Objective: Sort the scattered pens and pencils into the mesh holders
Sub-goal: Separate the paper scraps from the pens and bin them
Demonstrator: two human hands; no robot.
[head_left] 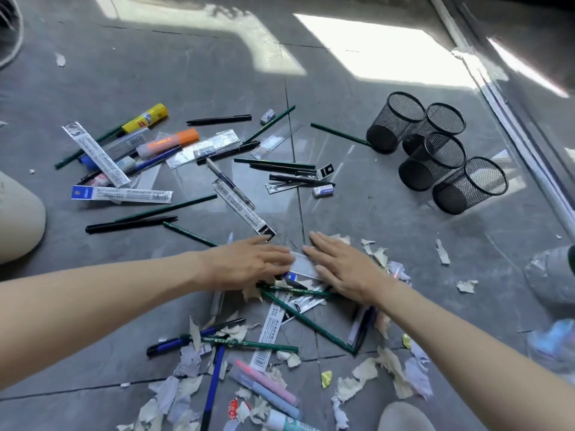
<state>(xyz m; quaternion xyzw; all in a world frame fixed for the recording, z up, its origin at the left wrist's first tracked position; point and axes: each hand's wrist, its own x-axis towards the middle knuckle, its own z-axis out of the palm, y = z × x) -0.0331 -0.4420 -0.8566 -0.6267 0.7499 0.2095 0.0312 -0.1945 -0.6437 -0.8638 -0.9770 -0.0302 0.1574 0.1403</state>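
Left hand [249, 264]: the fingers are held straight and close together, laid flat on the pile; nothing is gripped.
Right hand [343, 269]: the fingers are likewise stretched out flat, their tips turned toward the left fingertips; nothing is pinched.
Clear packet [303, 265]: it lies between the two sets of fingertips and is touched by both.
Green pencils [306, 320]: they are crossed just behind the fingers, under and below the palms, mixed with torn paper scraps [382, 368].
Black pen [130, 224]: it lies apart from the left fingers, off to their outer side, among other scattered pens.
Mesh holders [432, 160]: four are grouped well beyond the right fingertips, farther out and to the right; no pen is seen in them.
Step in hand: the sorting is judged barely begun; the pile is pressed or gathered, not yet picked from.
Next move: one pen or pencil would need to be pinched free of scraps and packets, then carried to a holder.
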